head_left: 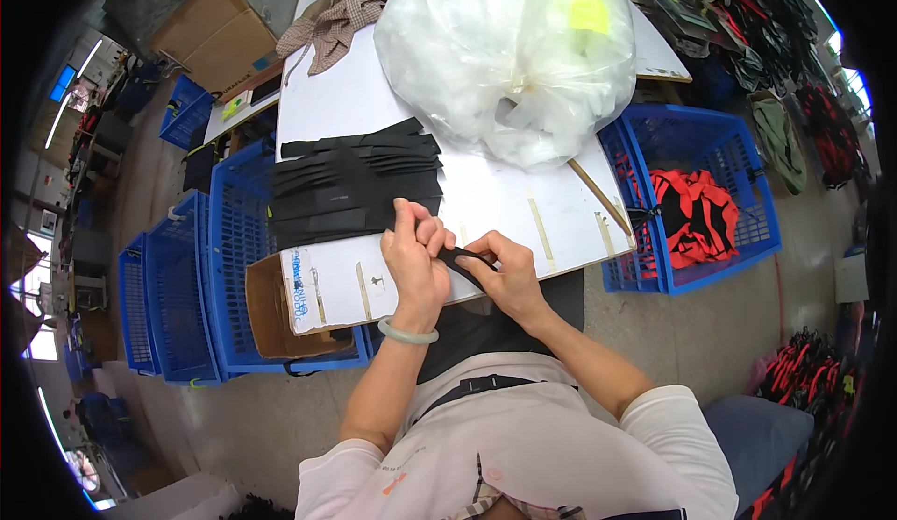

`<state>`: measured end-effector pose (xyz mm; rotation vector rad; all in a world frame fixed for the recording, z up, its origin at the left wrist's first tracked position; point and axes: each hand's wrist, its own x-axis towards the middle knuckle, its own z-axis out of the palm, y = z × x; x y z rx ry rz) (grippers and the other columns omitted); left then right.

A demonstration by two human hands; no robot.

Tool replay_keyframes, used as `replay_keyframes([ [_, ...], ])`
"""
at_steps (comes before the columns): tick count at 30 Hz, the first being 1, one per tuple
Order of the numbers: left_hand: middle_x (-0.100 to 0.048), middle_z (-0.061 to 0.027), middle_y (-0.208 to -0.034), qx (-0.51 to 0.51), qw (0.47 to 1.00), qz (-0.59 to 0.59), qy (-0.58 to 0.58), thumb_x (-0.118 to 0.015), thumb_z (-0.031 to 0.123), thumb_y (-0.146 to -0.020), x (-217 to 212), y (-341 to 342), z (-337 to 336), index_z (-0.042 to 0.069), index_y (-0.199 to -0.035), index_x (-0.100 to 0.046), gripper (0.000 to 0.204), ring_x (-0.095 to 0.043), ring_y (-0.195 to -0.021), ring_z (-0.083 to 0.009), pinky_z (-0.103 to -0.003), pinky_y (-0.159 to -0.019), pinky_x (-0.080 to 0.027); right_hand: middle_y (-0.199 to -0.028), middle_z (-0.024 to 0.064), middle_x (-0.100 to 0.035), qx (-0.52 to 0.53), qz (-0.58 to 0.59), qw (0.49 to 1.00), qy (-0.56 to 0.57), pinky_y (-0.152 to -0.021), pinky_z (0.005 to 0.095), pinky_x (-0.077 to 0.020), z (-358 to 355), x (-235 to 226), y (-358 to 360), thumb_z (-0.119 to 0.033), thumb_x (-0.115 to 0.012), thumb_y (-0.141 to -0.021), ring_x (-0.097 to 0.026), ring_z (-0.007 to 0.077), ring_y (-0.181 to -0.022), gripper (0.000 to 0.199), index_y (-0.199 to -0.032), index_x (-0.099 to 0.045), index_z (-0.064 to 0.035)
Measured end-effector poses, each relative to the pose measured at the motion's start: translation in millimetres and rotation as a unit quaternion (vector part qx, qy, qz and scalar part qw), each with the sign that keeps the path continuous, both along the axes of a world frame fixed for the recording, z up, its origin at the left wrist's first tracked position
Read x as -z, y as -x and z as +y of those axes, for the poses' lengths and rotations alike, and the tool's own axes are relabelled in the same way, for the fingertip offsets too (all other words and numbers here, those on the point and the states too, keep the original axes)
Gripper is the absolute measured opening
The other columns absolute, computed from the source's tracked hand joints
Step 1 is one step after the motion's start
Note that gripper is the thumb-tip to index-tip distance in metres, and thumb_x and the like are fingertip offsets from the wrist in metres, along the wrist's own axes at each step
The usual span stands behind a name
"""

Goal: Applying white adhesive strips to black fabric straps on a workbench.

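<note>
Over the front edge of the white table [495, 204], I hold a narrow black fabric strip [462, 265] between both hands. My right hand [512, 282] is closed in a pinch on it, thumb and forefinger pressed together. My left hand [417, 263] has its fingers curled in at the strip's other end, and a pale bangle circles that wrist. Just beyond the left hand, a spread stack of black fabric strips [360, 184] lies on the table, overlapping in rows. Part of the held strip is hidden by my fingers.
A big clear plastic bag [467, 62] of white material fills the table's far side; a checked cloth [341, 20] lies left of it. A blue crate [668, 277] with red and black pieces stands right. More blue crates [224, 277] and a cardboard box [264, 300] stand left.
</note>
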<state>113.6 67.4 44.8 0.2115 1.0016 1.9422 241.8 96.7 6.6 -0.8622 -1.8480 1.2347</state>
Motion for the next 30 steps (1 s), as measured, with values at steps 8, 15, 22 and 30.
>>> replay_keyframes([
  [8,-0.059,-0.0085,-0.088,0.025,0.987,-0.12,-0.099,-0.056,0.036,-0.097,17,12,15,0.005,-0.102,-0.054,0.032,-0.059,-0.083,-0.0241,-0.043,-0.092,-0.048,-0.088,0.0131,-0.066,0.0,-0.005,0.99,-0.14,-0.066,0.0314,-0.0509,25,-9,-2,-0.013,-0.082,-0.072,-0.065,0.0241,-0.074,0.034,-0.096,-0.064,0.0024],
  [15,-0.055,-0.0069,-0.057,0.004,1.0,-0.021,0.002,-0.064,0.039,-0.092,32,-7,22,0.006,-0.08,-0.052,0.037,-0.059,-0.048,-0.0202,-0.046,-0.077,-0.057,-0.085,0.008,-0.069,0.011,0.009,0.994,0.109,-0.072,0.0259,-0.0495,11,4,1,-0.01,-0.081,-0.073,-0.063,0.01,-0.08,0.025,-0.091,-0.069,0.0026],
  [22,-0.049,-0.0046,-0.051,-0.042,0.996,0.015,0.077,-0.06,0.039,-0.095,37,21,7,0.008,-0.073,-0.051,0.039,-0.053,-0.04,-0.0213,-0.044,-0.071,-0.056,-0.086,0.0135,-0.068,0.142,-0.042,0.974,-0.169,-0.062,0.0311,-0.0501,121,-12,-5,-0.004,-0.066,-0.083,-0.065,0.0237,-0.068,0.009,-0.091,-0.069,-0.0002],
  [30,-0.05,-0.0065,-0.053,0.06,0.995,-0.045,0.067,-0.056,0.032,-0.098,48,2,-19,0.006,-0.088,-0.05,0.028,-0.053,-0.04,-0.0224,-0.045,-0.068,-0.057,-0.076,0.0204,-0.067,0.121,-0.233,0.933,-0.248,-0.064,0.0446,-0.0527,178,0,28,-0.012,-0.065,-0.079,-0.066,0.038,-0.071,0.015,-0.088,-0.07,-0.0013],
])
